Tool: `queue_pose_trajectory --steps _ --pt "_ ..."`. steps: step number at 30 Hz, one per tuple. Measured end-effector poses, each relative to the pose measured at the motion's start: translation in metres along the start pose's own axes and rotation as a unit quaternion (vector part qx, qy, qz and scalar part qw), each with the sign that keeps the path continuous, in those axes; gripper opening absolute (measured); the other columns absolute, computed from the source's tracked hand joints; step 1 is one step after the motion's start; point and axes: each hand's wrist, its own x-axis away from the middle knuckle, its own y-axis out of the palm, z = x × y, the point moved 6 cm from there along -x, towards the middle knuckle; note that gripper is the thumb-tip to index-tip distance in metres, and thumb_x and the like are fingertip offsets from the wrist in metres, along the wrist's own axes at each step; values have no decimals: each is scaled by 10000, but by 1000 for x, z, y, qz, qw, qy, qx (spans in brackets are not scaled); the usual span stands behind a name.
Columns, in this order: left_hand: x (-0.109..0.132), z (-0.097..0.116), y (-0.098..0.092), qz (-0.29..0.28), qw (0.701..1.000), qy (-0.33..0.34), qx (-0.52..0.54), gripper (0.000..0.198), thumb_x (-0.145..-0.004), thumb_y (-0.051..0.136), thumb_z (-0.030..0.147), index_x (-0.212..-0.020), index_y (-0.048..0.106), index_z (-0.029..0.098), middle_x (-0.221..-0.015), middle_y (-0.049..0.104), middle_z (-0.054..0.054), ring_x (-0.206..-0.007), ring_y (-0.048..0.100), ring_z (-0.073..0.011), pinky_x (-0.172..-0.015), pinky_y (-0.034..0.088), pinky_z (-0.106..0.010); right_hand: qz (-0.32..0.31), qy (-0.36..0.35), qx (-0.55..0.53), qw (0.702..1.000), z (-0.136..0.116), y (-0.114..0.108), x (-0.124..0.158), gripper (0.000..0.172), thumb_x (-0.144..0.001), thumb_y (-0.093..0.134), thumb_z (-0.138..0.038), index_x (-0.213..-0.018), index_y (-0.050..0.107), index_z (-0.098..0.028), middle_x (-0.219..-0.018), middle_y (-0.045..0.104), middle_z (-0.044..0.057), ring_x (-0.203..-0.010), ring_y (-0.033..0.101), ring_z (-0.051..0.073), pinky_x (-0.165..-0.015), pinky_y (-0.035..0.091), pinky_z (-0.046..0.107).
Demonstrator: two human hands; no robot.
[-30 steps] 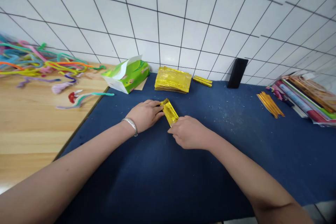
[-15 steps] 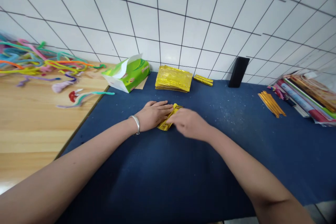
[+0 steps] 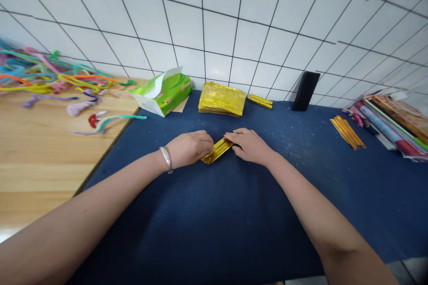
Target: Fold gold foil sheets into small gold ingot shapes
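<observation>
A folded strip of shiny gold foil paper [image 3: 219, 150] lies slantwise on the dark blue mat, with crease lines along its length. My left hand [image 3: 191, 148], a silver bangle at its wrist, has its fingers curled closed on the strip's lower left end. At the upper right end, my right hand [image 3: 249, 144] grips the strip, fingers laid over the edge and thumb below. Both fingertips' contact points are partly hidden. Behind the hands sits a stack of gold foil sheets [image 3: 222, 99], and beside it a small folded gold piece [image 3: 260, 101].
A green tissue pack [image 3: 174, 93] stands at the back left. Colourful pipe cleaners [image 3: 43, 73] spread over the wooden tabletop [image 3: 40, 156]. A black upright object [image 3: 305, 91] leans by the tiled wall. To the right are folded gold strips [image 3: 347, 132] and piled books [image 3: 394, 127].
My left hand has gone from lying flat on the foil to curling round its lower end. My right hand has moved up and right to the other end, uncovering the strip's middle.
</observation>
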Motion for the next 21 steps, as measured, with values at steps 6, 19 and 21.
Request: queue_pose_trajectory --steps 6,19,21 --pt "6 -13 -3 -11 1000 -16 21 233 -874 419 174 -889 651 192 -936 645 -32 -887 557 -143 -848 450 -275 48 60 26 997 11 5 1 393 -910 408 -237 -1298 472 -261 -1299 544 11 -1160 444 190 -906 358 352" --pt "7 13 -11 -65 997 -37 3 397 -767 547 302 -1151 583 206 -1135 586 -63 -995 550 -201 -903 432 -321 57 85 86 991 2 7 3 375 -935 334 -210 -1269 502 -240 -1323 524 16 -1136 449 203 -880 359 353" --pt "6 18 -9 -71 996 -42 -18 386 -776 558 372 -1118 604 200 -1112 589 -68 -981 548 -207 -900 420 -333 59 84 87 991 1 7 3 375 -933 335 -210 -1268 502 -237 -1321 527 16 -1132 449 205 -882 358 355"
